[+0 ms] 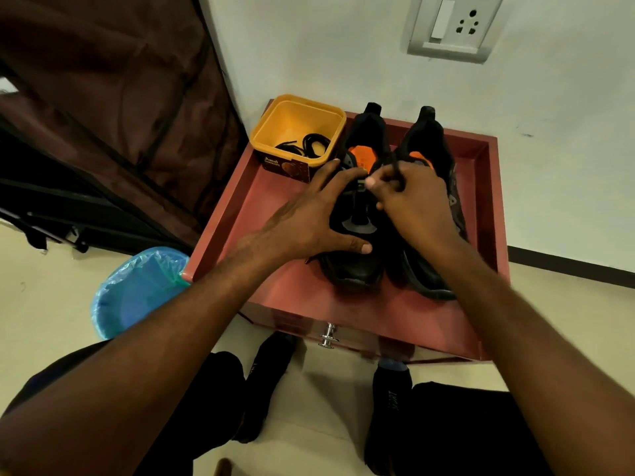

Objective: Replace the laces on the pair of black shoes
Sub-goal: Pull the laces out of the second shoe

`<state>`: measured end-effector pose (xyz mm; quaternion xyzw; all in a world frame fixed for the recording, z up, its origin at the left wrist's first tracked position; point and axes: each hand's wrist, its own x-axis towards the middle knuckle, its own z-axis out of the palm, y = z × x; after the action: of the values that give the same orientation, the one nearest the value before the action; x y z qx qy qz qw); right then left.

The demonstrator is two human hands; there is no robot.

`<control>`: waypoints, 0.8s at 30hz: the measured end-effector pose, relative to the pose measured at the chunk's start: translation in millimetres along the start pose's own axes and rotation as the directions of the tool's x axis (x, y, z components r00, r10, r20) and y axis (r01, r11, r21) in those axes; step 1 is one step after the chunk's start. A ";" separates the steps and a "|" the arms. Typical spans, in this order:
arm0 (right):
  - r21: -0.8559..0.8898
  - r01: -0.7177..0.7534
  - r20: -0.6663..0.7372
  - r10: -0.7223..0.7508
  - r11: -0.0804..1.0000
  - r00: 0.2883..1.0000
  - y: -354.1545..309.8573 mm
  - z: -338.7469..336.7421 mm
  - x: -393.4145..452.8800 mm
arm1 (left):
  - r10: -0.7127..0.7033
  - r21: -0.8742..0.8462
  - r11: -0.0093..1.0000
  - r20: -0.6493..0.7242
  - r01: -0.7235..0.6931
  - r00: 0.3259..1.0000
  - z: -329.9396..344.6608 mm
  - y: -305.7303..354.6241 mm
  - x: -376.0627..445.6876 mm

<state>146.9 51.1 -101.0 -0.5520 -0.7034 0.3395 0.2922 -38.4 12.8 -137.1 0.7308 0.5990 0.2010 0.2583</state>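
Arms: bare to past the elbows, no sleeves in view.
Hands (309, 221): bare, ungloved.
Trousers (464, 427): black.
Socks (391, 393): black, "SPORT" lettering.

Likely a home: wall socket (455, 27), lined bin (137, 290), tiled floor (41, 304).

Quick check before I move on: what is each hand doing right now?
Left hand: open, fingers spread, resting on and steadying the left shoe.
Right hand: closed, pinching a black lace above the shoe's eyelets.
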 end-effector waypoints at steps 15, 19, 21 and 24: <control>-0.172 0.089 0.124 -0.068 0.981 0.990 2.6 15.0 -1.0 | -0.009 0.006 1.000 -0.027 0.009 1.000 2.3 1.8 0.9; 0.533 -0.279 0.206 0.197 0.799 0.958 -9.8 -0.6 0.4 | -0.021 -0.005 1.000 -0.014 0.021 1.000 -0.7 -1.1 1.1; 0.781 -0.339 0.272 0.204 0.524 0.941 -9.3 -10.2 0.0 | -0.019 -0.015 1.000 -0.007 0.019 1.000 -1.4 -2.1 1.0; 0.852 -0.360 0.253 0.303 0.380 0.919 -6.9 -8.4 -0.5 | -0.016 -0.016 1.000 -0.002 0.016 1.000 -1.5 -1.9 1.7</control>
<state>149.7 50.8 -90.5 -0.4377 -0.3054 0.7207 0.4424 -40.4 15.0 -137.1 0.7238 0.6033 0.2046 0.2650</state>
